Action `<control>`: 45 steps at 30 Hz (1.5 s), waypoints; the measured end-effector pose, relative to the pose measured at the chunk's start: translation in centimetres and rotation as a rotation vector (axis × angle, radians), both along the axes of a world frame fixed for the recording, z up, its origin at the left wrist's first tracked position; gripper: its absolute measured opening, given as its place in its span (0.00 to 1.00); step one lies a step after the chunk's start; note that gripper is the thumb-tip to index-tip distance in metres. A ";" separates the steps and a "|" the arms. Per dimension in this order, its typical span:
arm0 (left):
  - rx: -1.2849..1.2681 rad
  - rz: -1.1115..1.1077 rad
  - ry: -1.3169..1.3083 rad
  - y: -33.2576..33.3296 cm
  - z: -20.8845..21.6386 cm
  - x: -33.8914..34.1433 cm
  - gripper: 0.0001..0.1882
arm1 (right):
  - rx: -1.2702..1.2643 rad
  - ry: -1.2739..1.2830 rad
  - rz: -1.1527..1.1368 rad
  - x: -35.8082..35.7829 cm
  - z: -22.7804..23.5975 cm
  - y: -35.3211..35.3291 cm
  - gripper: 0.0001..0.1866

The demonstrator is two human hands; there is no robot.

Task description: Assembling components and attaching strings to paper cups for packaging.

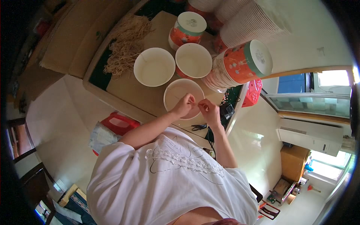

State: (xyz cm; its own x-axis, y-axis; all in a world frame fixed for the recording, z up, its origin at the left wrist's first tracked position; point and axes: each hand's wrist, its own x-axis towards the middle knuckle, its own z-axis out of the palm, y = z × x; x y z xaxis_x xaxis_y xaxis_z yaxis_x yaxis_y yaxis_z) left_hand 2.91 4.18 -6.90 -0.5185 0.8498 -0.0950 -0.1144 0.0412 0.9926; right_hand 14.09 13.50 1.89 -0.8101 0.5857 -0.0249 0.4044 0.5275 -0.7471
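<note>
Both my hands work close together above the nearest white paper tub [173, 92], which stands open at the table's near edge. My left hand [183, 105] is closed in a pinch. Facing it, my right hand [209, 112] also pinches, fingertips almost touching the left ones. Whatever they hold is too small to make out. Just beyond are two more open paper tubs, one at left [154, 67] and one at right [194, 61]. A thin strand seems to lie at the rim of the left one. A tangled pile of tan strings [129, 43] lies at the far left.
An upturned red-and-green tub [190, 27] stands behind. Nested tubs [243, 62] lean at right, with tall stacks of tubs [251, 24] farther back. Near the table edge are black-handled scissors [199, 127] and a small dark device [227, 111]. Red plastic stools [120, 123] flank the table.
</note>
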 end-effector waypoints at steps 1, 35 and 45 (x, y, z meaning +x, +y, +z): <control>0.084 0.082 -0.024 0.2 -0.2 0.0 0.10 | 0.000 0.001 -0.002 0.1 -0.1 0.1 0.03; -0.098 -0.208 -0.126 -0.2 3.2 -1.2 0.07 | -0.169 0.111 -0.151 0.6 -3.7 -0.1 0.02; -0.355 -0.190 -0.854 0.3 2.9 -2.4 0.04 | -0.229 0.408 -0.506 0.5 -6.4 -3.3 0.04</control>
State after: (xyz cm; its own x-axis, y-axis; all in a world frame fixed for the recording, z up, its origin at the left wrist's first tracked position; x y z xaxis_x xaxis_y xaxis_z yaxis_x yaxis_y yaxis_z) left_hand 0.51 4.43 -3.98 -0.0093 0.7614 -0.6482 -0.7573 0.4179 0.5018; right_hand 14.61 10.24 -4.47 -0.4094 0.9106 0.0559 0.2222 0.1590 -0.9619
